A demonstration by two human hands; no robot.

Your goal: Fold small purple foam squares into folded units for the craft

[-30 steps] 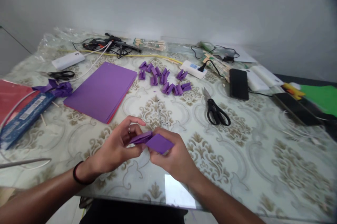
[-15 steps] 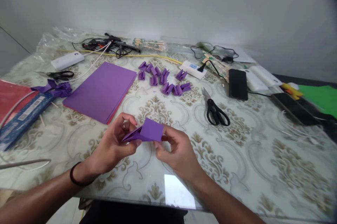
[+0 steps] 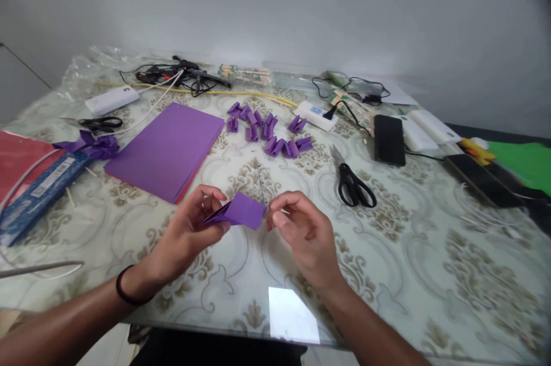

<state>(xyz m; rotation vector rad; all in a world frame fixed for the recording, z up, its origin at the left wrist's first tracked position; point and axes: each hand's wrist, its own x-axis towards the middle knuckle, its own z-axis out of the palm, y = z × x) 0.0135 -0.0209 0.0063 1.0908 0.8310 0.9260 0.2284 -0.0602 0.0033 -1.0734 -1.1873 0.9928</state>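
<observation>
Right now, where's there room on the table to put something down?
The widest bare patch is front right, between the right grip, the nearer scissors and the front edge of the table. A smaller one lies between the blue packet, the purple sheets and the left arm. The back is crowded, with a black tangle and power strip.

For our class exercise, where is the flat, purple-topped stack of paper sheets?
In the head view, the stack lies left of centre, beyond the left hand.

Near-right of the black scissors, I see free passage; near-left, the hands block; behind-left, folded purple pieces also.
</observation>
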